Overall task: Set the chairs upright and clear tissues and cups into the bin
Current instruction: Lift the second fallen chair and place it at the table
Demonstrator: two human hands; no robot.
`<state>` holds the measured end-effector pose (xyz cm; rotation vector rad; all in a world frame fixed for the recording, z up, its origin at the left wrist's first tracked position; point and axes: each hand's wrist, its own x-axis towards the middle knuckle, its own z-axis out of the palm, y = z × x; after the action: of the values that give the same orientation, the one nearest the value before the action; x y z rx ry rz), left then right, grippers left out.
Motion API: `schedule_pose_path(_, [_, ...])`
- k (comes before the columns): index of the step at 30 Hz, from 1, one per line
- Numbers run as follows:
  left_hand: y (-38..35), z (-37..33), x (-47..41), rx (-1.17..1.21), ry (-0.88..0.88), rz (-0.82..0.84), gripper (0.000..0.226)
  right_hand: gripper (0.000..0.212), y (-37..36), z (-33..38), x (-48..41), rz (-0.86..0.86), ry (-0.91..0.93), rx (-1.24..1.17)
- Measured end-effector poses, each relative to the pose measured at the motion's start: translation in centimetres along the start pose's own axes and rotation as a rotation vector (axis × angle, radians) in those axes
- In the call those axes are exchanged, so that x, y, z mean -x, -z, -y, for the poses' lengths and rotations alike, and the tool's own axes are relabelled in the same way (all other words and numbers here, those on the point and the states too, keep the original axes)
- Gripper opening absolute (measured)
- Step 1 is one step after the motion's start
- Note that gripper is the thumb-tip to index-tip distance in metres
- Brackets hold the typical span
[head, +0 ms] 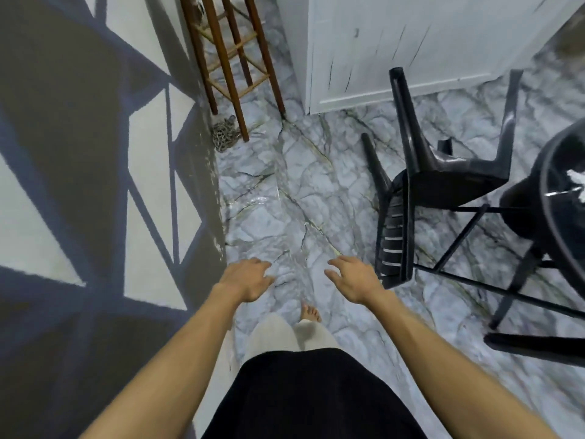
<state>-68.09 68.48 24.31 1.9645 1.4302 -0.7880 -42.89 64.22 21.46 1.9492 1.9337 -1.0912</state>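
Two bare hands are held out low over the marble-patterned floor [285, 185], both empty with fingers loosely spread. At far left a wall [95, 153] painted with dark geometric bands is seen, and beside it, further back, the legs of a wooden stool [234, 64] stand on the floor, a small heap of chain [225, 136] lying at their foot. The left hand [250, 278] is seen palm down, nothing gripped. The right hand [354, 278] is likewise open — its fingers reach toward, but are not touching, the slatted back of a black plastic chair [421, 182]. That chair is tipped over, legs pointing up, in front of a white cabinet [411, 49]. At far right a dark round table [557, 191] is partly cut off — a crumpled white tissue [576, 182] lies on its top.
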Motion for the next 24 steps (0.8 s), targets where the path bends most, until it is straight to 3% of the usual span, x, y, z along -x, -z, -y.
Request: schedule_pose_path(24, [27.7, -2.6, -27.1, -0.652, -0.491, 0.166, 0.053, 0.044, 8.6, 0.7, -14.4, -0.26, -0.736, -0.535])
